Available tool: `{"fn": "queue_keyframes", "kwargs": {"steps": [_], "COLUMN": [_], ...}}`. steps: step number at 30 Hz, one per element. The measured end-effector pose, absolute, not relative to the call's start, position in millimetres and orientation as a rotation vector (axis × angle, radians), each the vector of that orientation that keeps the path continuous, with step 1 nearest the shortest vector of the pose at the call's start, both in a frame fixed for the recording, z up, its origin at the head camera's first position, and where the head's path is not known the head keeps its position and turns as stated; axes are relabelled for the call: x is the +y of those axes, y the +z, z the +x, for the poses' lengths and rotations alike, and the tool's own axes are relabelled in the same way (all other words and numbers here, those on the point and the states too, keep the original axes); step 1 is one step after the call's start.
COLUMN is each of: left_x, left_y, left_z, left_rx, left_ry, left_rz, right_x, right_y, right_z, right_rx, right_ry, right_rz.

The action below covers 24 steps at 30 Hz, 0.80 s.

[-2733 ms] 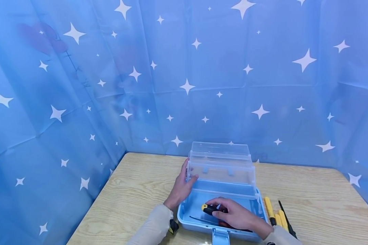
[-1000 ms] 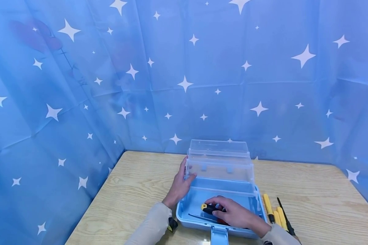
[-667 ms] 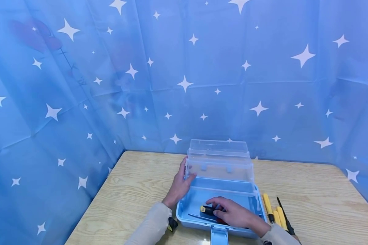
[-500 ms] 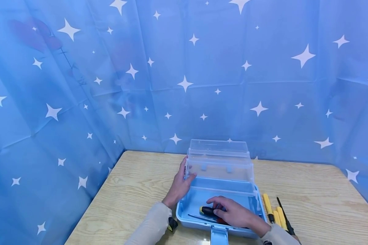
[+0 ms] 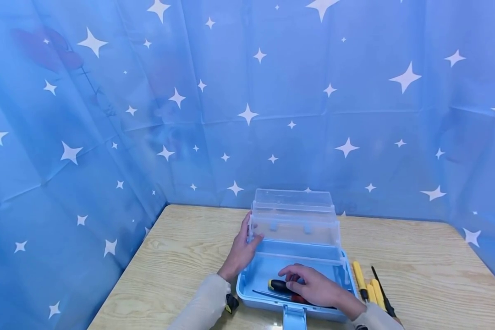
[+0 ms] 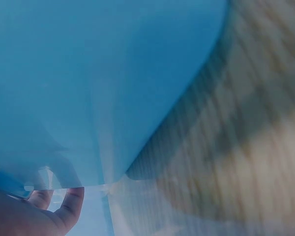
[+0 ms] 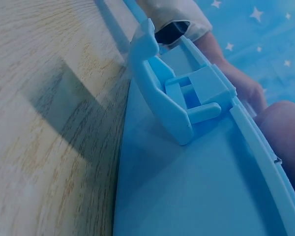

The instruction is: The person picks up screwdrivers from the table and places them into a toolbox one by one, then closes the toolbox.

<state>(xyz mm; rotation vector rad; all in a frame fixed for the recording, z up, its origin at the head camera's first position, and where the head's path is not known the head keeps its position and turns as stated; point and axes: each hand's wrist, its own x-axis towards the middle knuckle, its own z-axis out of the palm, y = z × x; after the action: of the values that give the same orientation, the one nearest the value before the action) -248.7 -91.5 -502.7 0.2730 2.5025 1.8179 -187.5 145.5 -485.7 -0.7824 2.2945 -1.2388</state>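
Note:
A blue toolbox (image 5: 251, 300) stands on the table, its clear lid (image 5: 293, 224) raised at the back. My left hand (image 5: 241, 254) grips the lid's left side, thumb in front and fingers behind. Inside the box lies a screwdriver with a black handle and yellow end (image 5: 277, 285). My right hand (image 5: 313, 286) is over its hidden right part, fingers loosely bent and lifted off the visible handle. In front of it lies a red-handled screwdriver (image 5: 299, 299), partly under that hand. The right wrist view shows the box's front latch (image 7: 162, 98) hanging outward.
Right of the box lie a yellow-handled tool (image 5: 359, 275), more yellow handles (image 5: 378, 293) and a thin black tool (image 5: 381, 286). A small black-and-yellow object (image 5: 232, 303) is at the box's front left. A starry curtain (image 5: 247, 91) hangs behind the table.
The black-and-yellow screwdriver has gone from my right fingers down onto the box floor, and its handle has shifted slightly left. More of the red handle shows. My left hand keeps its grip.

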Motion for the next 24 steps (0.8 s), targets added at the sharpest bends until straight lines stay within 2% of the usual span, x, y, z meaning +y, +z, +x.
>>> {"fn": "queue_keyframes", "kwargs": {"steps": [15, 24], "left_x": [-92, -92], "left_y": [-502, -504], "left_z": [-248, -249], "left_rx": [2.512, 2.493], "left_ry": [1.817, 1.837], "left_rz": [0.285, 0.289], "right_x": [157, 176], "right_y": [-471, -458], "right_z": [-179, -171], "right_rx": [2.257, 2.227], "right_ry": [-1.317, -1.331], "right_rz": [-0.839, -0.99]}}
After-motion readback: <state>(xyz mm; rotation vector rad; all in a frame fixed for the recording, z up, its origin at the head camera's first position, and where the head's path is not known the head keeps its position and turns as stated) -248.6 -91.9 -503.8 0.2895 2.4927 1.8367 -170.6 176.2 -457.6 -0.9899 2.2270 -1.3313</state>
